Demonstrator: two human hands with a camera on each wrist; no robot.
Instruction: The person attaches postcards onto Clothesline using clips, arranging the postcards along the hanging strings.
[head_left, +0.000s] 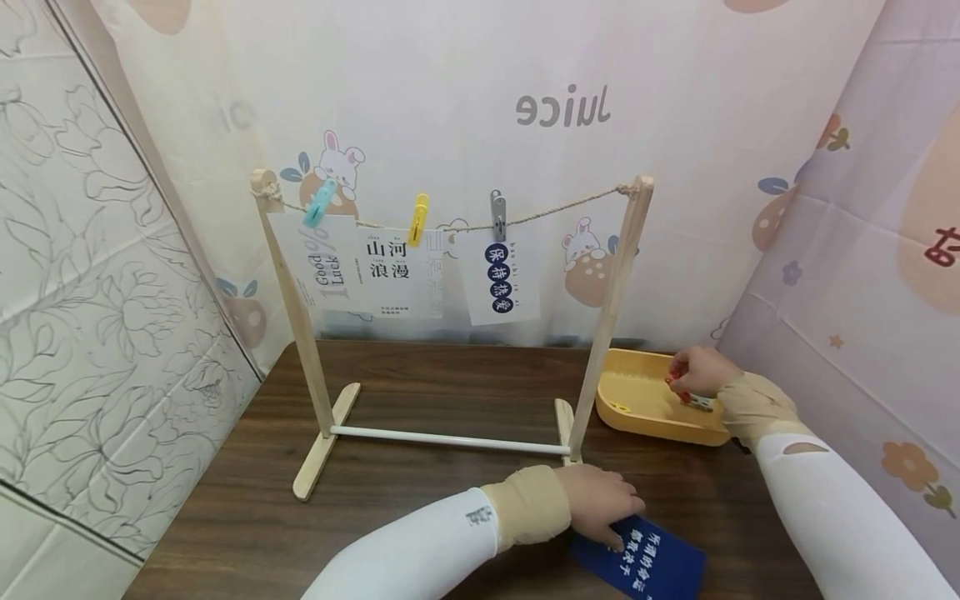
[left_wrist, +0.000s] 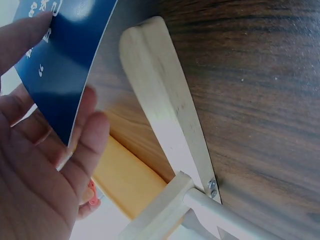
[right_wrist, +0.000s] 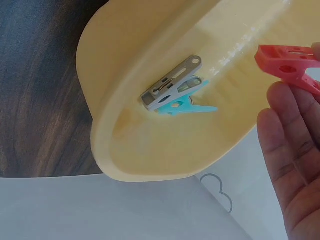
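My left hand (head_left: 602,502) holds a dark blue card (head_left: 651,560) with white writing, the thumb on its face and the fingers behind it, low at the front right in the head view. Over a yellow tray (head_left: 630,421), my right hand (head_left: 705,372) pinches a red clothespin (right_wrist: 286,61) between thumb and fingers. In the right wrist view, a grey clothespin (right_wrist: 172,82) lies partly over a light blue clothespin (right_wrist: 186,106) inside the tray. A yellow clothespin (head_left: 620,407) lies near the tray's left end in the head view.
A wooden rack (head_left: 603,333) stands on the brown table (head_left: 247,492), with a rope (head_left: 566,206) strung between its posts. Blue, yellow and grey clothespins hold cards on it: a Good Luck card (head_left: 318,275), a white card (head_left: 401,287) and another card (head_left: 525,292).
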